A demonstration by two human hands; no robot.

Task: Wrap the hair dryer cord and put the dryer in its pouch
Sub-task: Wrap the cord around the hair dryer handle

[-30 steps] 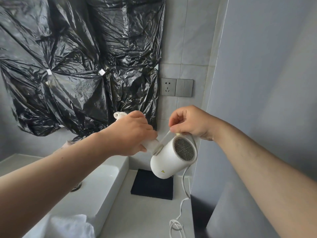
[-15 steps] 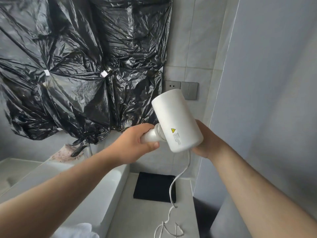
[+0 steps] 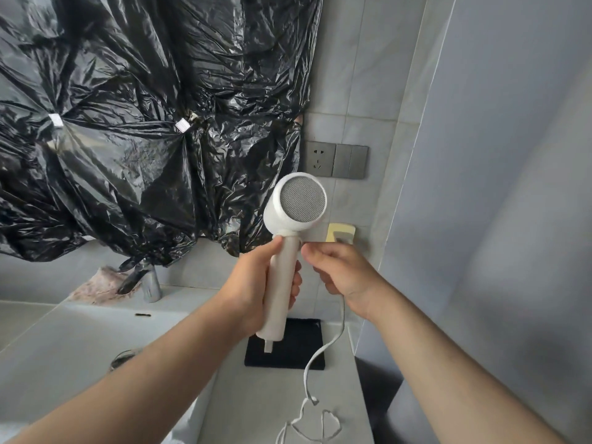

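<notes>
Left hand grips the dryer by its handle, upright over what looks like the dark pouch, flat on the table. Right hand pinches the cord, the rest trailing loose below. Wrapping barely begun, pouching yet to come.
</notes>
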